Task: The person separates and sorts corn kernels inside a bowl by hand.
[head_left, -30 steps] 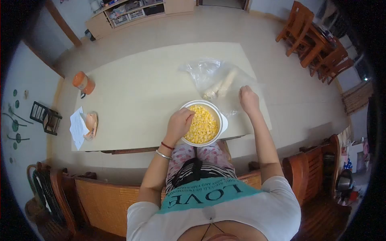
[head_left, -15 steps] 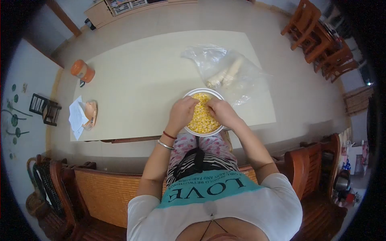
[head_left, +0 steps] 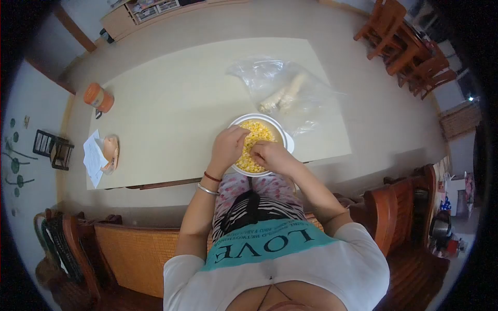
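Note:
A white bowl (head_left: pixel 282 127) with a small side handle stands at the table's near edge. Yellow and pale corn kernels (head_left: pixel 255 130) fill much of it, and some bare inside wall shows at the right. My left hand (head_left: pixel 230 147) is at the bowl's left side, its fingers curled inward over the rim and kernels. What those fingers hold, if anything, is hidden. My right hand (head_left: pixel 272 156) reaches in from the right, with bent fingers closed among the kernels. Beyond the bowl, a clear plastic bag (head_left: pixel 259 72) lies over pale corn cobs (head_left: pixel 282 98).
The cream table (head_left: pixel 171 103) carries an orange jar (head_left: pixel 98 97) at far left, with papers (head_left: pixel 95 158) and a peach-coloured item (head_left: pixel 110 153) nearer. A wooden bench (head_left: pixel 137 254) runs behind me. Wooden chairs (head_left: pixel 381 28) stand at the far right.
My right hand has moved left and nearer me within the bowl. The kernels sit more to the left, baring the right inside wall. The bowl's handle now shows. The whole view has shifted slightly.

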{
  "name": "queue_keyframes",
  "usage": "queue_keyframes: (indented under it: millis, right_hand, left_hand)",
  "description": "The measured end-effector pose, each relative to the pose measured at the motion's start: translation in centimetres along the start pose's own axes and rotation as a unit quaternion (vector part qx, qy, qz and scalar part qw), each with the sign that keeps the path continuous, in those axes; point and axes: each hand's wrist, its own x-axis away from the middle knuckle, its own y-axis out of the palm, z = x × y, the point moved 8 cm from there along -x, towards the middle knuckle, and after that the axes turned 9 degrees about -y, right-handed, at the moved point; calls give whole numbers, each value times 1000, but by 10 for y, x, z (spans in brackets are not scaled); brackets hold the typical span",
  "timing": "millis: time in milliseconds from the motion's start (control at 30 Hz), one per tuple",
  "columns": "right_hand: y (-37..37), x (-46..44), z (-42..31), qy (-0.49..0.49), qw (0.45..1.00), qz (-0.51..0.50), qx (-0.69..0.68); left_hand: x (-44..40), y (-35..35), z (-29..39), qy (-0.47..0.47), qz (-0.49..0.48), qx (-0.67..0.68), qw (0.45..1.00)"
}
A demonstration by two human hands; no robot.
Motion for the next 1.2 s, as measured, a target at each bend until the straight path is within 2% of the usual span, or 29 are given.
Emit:
queue_keyframes:
  millis: [100,300,400,467,533,633,767,833,933,1033,1100,1167,1200]
  right_hand:
    - [-3,5,7,11,1000,0,21]
    - [-32,6,8,38,992,100,67]
    - [-76,17,37,169,970,143,104]
    - [-106,24,68,221,943,131,212]
    - [-129,22,98,265,929,66,249]
    - [-157,10,97,138,958,97,233]
    - [-171,-3,85,105,968,86,212]
    - [-172,-3,82,76,969,113,205]
    - [-169,3,60,48,963,209,162]
    - [-135,14,45,85,967,230,62]
    - [-94,8,26,1,983,184,-2]
    - [-74,1,8,-49,979,186,64]
    - [-73,-1,11,2,977,194,91]
  left_hand:
    - [-1,-1,3,3,3,-3,1000]
    - [-1,-1,3,-4,-8,-11,1000]
    - [-2,-4,9,2,-6,-15,1000]
    - [-2,-4,10,5,-7,-22,1000]
    - [-2,-3,9,10,-11,-30,999]
    - [-2,-1,7,4,-12,-26,1000]
    - [-2,1,3,-16,-19,-29,999]
    - [-3,0,4,-13,-16,-19,1000]
    - [-4,-2,7,-18,-22,-25,999]
    - [-4,-1,7,-1,-14,-17,1000]
    - [-5,0,4,-12,-18,-20,1000]
    - [-5,2,5,-19,-25,-23,999]
    - [-3,2,5,-18,-26,-31,999]
